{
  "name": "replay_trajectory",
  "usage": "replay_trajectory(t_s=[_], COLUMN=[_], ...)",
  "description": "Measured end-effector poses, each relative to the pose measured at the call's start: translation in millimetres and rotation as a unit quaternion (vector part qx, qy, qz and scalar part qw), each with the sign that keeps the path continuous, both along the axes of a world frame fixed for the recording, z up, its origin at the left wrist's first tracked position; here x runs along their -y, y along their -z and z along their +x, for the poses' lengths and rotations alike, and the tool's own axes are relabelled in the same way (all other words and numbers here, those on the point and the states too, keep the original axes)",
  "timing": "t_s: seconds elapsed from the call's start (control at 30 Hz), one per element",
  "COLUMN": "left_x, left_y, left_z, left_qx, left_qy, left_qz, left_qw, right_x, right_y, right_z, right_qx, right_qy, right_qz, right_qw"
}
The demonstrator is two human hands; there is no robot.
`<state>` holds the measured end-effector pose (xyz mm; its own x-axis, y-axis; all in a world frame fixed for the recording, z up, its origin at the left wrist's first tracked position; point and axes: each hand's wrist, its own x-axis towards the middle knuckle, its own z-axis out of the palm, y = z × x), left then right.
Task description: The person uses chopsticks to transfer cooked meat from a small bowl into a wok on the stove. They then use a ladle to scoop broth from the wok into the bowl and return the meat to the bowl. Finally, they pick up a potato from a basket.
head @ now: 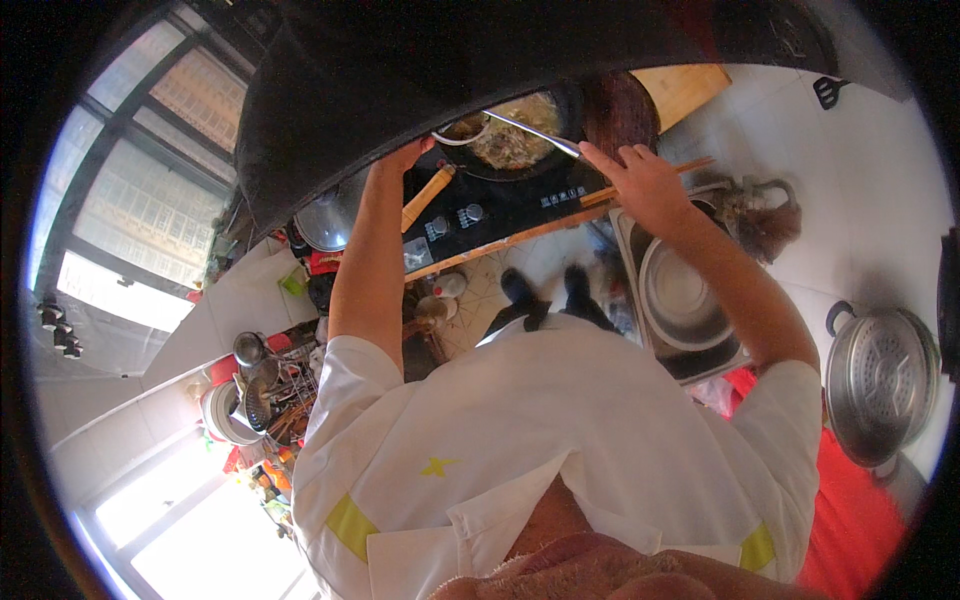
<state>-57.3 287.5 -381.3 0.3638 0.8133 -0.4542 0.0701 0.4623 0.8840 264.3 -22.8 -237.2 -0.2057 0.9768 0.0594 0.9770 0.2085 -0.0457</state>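
A dark wok (574,112) stands on the black cooktop (510,206), with shredded food in pale liquid (529,135) inside it. My left hand (405,156) grips the edge of a white-rimmed bowl (471,139), tilted over the wok's left side. Some food shows in the bowl; the dark hood hides part of it. My right hand (651,186) holds the handle of a metal cooking utensil (534,133), its far end reaching the bowl. Wooden chopsticks (598,196) pass beneath my right hand; whether it touches them I cannot tell.
The wok's wooden handle (429,196) points towards me. The range hood (420,67) overhangs the cooktop. Right of the wok are a dark round board (621,112) and a wooden board (686,94). A sink (630,255) holds a metal basin (679,296). A glass lid (324,221) lies left.
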Motion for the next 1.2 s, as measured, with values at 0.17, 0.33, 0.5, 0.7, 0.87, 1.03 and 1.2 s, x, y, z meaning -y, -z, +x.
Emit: replay_trajectory(t_s=[0.17, 0.33, 0.5, 0.7, 0.87, 1.03, 1.2], left_x=[15, 34, 26, -50, -18, 4, 16], left_y=[-14, -47, -53, 44, 3, -28, -44], left_z=[12, 30, 50, -3, 65, 76, 86], left_qx=[-0.065, -0.156, -0.203, -0.03, -0.387, -0.371, -0.352], left_qy=[0.019, 0.064, 0.1, -0.006, 0.129, 0.161, 0.17], left_qz=[0.073, 0.16, 0.219, 0.36, 0.564, 0.556, 0.47], left_qw=[0.995, 0.973, 0.949, 0.932, 0.718, 0.726, 0.791], right_x=[1, 0, -2, -8, 6, 15, 19], right_y=[-5, -9, 12, 17, 22, 24, 21], right_z=[10, -5, -2, -8, 5, 7, 6], right_qx=[-0.003, -0.023, -0.017, -0.042, -0.031, -0.022, -0.035], right_qy=[0.008, 0.036, 0.06, 0.025, 0.068, 0.076, 0.08], right_qz=[-0.011, -0.02, -0.008, 0.0, -0.012, -0.001, 0.009], right_qw=[1.0, 0.999, 0.998, 0.999, 0.997, 0.997, 0.996])
